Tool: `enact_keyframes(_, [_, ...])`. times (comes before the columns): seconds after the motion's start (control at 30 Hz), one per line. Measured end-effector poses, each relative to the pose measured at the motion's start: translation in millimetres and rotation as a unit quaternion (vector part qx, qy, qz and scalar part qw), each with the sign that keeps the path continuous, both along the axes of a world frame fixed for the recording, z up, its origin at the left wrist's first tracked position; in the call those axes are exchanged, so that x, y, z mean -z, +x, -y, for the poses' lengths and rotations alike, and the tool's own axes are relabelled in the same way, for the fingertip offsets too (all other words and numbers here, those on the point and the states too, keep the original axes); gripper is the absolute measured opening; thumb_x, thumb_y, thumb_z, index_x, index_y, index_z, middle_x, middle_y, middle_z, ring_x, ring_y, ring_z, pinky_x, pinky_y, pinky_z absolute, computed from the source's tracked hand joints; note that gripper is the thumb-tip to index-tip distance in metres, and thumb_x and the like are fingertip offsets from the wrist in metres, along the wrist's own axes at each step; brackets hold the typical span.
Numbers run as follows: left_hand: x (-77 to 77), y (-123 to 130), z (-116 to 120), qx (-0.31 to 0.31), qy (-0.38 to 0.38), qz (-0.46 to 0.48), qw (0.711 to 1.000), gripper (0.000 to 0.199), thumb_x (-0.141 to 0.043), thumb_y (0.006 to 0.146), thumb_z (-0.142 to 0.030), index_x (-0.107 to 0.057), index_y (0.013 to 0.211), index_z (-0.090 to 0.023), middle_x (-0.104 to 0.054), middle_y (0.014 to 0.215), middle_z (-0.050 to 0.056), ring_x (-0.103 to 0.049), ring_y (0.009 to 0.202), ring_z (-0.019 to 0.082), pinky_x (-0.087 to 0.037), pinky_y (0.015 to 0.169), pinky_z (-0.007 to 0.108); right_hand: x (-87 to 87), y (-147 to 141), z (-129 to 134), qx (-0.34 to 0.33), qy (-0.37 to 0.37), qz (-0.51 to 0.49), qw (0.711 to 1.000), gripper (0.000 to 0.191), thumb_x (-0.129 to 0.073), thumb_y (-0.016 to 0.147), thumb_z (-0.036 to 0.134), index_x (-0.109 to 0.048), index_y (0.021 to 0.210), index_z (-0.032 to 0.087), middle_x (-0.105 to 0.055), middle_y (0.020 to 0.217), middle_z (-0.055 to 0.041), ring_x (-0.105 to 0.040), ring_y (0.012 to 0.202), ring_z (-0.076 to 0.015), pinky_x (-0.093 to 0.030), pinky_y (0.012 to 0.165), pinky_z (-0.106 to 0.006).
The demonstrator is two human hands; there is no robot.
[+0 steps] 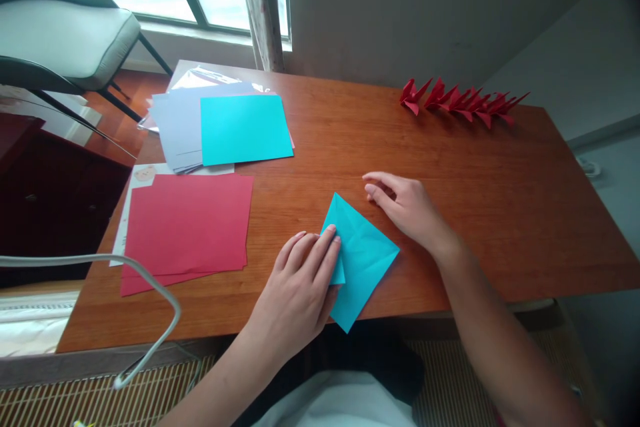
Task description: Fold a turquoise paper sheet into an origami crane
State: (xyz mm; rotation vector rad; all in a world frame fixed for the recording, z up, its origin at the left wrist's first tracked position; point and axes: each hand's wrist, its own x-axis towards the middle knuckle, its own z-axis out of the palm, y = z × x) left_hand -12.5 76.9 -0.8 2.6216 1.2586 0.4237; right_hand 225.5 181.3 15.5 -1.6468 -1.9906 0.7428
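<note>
A folded turquoise paper [367, 250] lies on the wooden table near its front edge, with creases across it and a corner pointing right. My left hand [307, 280] lies over its left part, fingers together and pressing a folded flap down; the hand hides some of the flap. Just above and right of the paper is my right hand [407, 207], its thumb and forefinger curved with a gap between them and nothing in them. It does not touch the paper.
Red sheets [190, 227] lie at the table's left, below a turquoise sheet [245, 130] on pale papers [177, 127]. A row of red folded paper figures [465, 103] stands at the back right. A white cable [165, 293] loops at lower left; a chair [75, 40] stands beyond.
</note>
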Motion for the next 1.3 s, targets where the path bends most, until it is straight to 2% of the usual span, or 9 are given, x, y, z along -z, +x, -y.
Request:
enact_keyframes(0.1, [0.9,-1,0,-0.009,0.003,0.03,1.0,0.051,-0.051,0.098,-0.027,-0.049,0.147,-0.01,-0.048,0.157,0.013,-0.048,0.136,0.03,-0.036,0.117,0.047,-0.5,-2,41,-0.003,-0.017,-0.015,1.0,0.026,-0.059,0.098,0.038,-0.07,0.113,0.021,-0.075,0.1,-0.0059,-0.069,0.089,-0.0213,-0.054,0.078,-0.034])
enact_keyframes(0.2, [0.9,-2,-1,-0.03,0.005,0.086,0.996,0.052,-0.052,0.098,-0.025,-0.046,0.147,-0.012,-0.06,0.145,0.014,-0.056,0.13,0.028,-0.044,0.111,0.045,2.5,-8,68,0.022,0.022,0.055,0.998,0.023,-0.065,0.092,0.034,-0.069,0.112,0.023,-0.072,0.096,-0.0066,-0.065,0.092,-0.0257,-0.053,0.084,-0.041])
enact_keyframes(0.4, [2.4,-8,-10,-0.215,-0.009,0.214,0.953,0.05,-0.055,0.099,-0.024,-0.043,0.148,-0.025,-0.077,0.114,0.004,-0.074,0.096,0.018,-0.058,0.085,0.031,11.5,-18,87,0.059,0.054,0.088,0.993,0.015,-0.062,0.094,0.028,-0.068,0.107,0.026,-0.071,0.095,-0.0064,-0.062,0.09,-0.0278,-0.052,0.081,-0.043])
enact_keyframes(0.5, [2.3,-13,-19,-0.255,0.047,0.149,0.954,0.056,-0.054,0.099,-0.024,-0.038,0.153,-0.022,-0.073,0.125,0.01,-0.073,0.102,0.022,-0.057,0.088,0.035,11.2,-23,90,0.057,0.086,0.097,0.99,0.015,-0.058,0.096,0.024,-0.068,0.107,0.025,-0.07,0.098,-0.008,-0.062,0.093,-0.0284,-0.053,0.084,-0.044])
enact_keyframes(0.63, [-2.3,-14,-25,-0.175,0.133,-0.005,0.976,0.043,-0.053,0.097,-0.016,-0.057,0.14,-0.016,-0.056,0.148,0.018,-0.055,0.131,0.036,-0.048,0.103,0.052,6.5,-29,96,0.04,0.121,0.129,0.983,0.023,-0.052,0.099,0.02,-0.068,0.113,0.027,-0.071,0.103,-0.0087,-0.064,0.098,-0.0289,-0.053,0.088,-0.045])
enact_keyframes(0.73, [-7.1,-9,-27,-0.081,0.141,-0.046,0.986,0.032,-0.051,0.096,-0.01,-0.07,0.122,-0.017,-0.063,0.142,0.011,-0.058,0.123,0.033,-0.046,0.102,0.05,1.6,-32,99,0.013,0.114,0.143,0.983,0.028,-0.049,0.1,0.019,-0.067,0.119,0.029,-0.073,0.113,-0.0079,-0.065,0.105,-0.0287,-0.054,0.092,-0.045])
enact_keyframes(0.83, [-9.1,-3,-29,-0.019,0.119,-0.064,0.991,0.03,-0.051,0.097,-0.013,-0.071,0.12,-0.017,-0.067,0.137,0.006,-0.06,0.116,0.028,-0.046,0.097,0.045,-1.6,-34,100,-0.011,0.112,0.138,0.984,0.031,-0.047,0.101,0.018,-0.066,0.125,0.025,-0.073,0.123,-0.0073,-0.066,0.112,-0.0271,-0.054,0.099,-0.045])
enact_keyframes(1.03, [-9.5,5,-35,-0.02,0.07,-0.101,0.992,0.039,-0.052,0.096,-0.017,-0.062,0.133,-0.013,-0.062,0.144,0.008,-0.058,0.116,0.028,-0.044,0.096,0.044,0.1,-37,103,-0.066,0.097,0.062,0.991,0.034,-0.056,0.096,0.021,-0.065,0.129,0.021,-0.069,0.134,-0.0071,-0.062,0.125,-0.0241,-0.052,0.107,-0.042])
enact_keyframes(1.3, [-14.7,7,-43,-0.005,0.058,-0.149,0.987,0.05,-0.047,0.098,-0.019,-0.05,0.147,-0.013,-0.043,0.161,0.008,-0.057,0.113,0.027,-0.046,0.09,0.04,7.4,-37,107,-0.14,0.126,0.144,0.972,0.044,-0.054,0.09,0.013,-0.062,0.134,0.012,-0.056,0.149,-0.0134,-0.049,0.139,-0.0311,-0.045,0.111,-0.051])
